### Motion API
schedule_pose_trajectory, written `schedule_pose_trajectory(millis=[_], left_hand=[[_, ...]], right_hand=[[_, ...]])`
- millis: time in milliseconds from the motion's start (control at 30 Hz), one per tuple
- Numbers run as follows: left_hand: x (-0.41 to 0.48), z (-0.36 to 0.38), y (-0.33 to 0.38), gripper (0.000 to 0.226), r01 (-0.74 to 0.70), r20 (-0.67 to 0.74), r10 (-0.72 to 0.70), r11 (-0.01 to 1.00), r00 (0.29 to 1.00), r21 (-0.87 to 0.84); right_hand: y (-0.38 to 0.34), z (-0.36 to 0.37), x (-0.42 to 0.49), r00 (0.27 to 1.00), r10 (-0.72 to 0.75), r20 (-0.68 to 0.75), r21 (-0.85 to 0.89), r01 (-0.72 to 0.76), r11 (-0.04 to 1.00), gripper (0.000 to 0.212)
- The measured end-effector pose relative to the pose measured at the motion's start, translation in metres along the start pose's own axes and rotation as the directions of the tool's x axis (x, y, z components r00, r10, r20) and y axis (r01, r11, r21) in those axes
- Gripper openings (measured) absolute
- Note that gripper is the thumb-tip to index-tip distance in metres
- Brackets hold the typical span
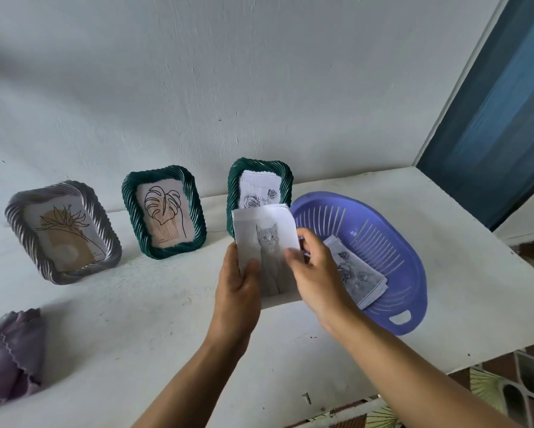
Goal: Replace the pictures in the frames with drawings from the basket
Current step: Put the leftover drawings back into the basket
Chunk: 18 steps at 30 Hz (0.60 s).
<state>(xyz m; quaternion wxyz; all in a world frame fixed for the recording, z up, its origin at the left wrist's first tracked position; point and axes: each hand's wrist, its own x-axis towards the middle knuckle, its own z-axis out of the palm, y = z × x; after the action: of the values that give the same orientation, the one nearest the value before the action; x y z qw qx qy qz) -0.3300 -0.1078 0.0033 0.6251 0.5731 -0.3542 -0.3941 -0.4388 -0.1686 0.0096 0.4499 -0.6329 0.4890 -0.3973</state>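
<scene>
Both hands hold a grey cat drawing (267, 239) upright above the white table. My left hand (239, 282) grips its lower left edge and my right hand (312, 267) pinches its right edge. Behind it a green frame (285, 177) holds a rose drawing (258, 189). A second green frame (163, 211) shows a leaf line picture. A silver frame (63, 231) at the left shows a flower picture. The purple basket (383, 223) on the right holds a small stack of rose drawings (357, 273).
A crumpled purple cloth (12, 350) lies at the table's front left. The white table (136, 319) ends near the front right, with patterned floor tiles (506, 387) below. A white wall stands behind the frames and a blue panel (500, 103) at the right.
</scene>
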Motion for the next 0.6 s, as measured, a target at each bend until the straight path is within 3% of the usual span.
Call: schedule_pose_trajectory(millis=[100, 267, 600], left_hand=[[0.011, -0.004, 0.005, 0.034, -0.035, 0.050, 0.028, 0.989, 0.998, 0.141], [0.029, -0.004, 0.008, 0.049, -0.037, 0.104, 0.014, 0.974, 0.994, 0.225], [0.040, 0.019, -0.017, 0.035, 0.065, 0.134, -0.120, 0.931, 0.984, 0.358]], right_hand=[[0.001, -0.015, 0.009, 0.999, 0.010, -0.035, 0.043, -0.009, 0.999, 0.021], [0.005, -0.042, 0.023, 0.992, 0.093, -0.085, 0.121, -0.082, 0.989, 0.021], [0.029, -0.099, 0.051, 0.977, 0.159, -0.145, -0.074, -0.171, 0.982, 0.022]])
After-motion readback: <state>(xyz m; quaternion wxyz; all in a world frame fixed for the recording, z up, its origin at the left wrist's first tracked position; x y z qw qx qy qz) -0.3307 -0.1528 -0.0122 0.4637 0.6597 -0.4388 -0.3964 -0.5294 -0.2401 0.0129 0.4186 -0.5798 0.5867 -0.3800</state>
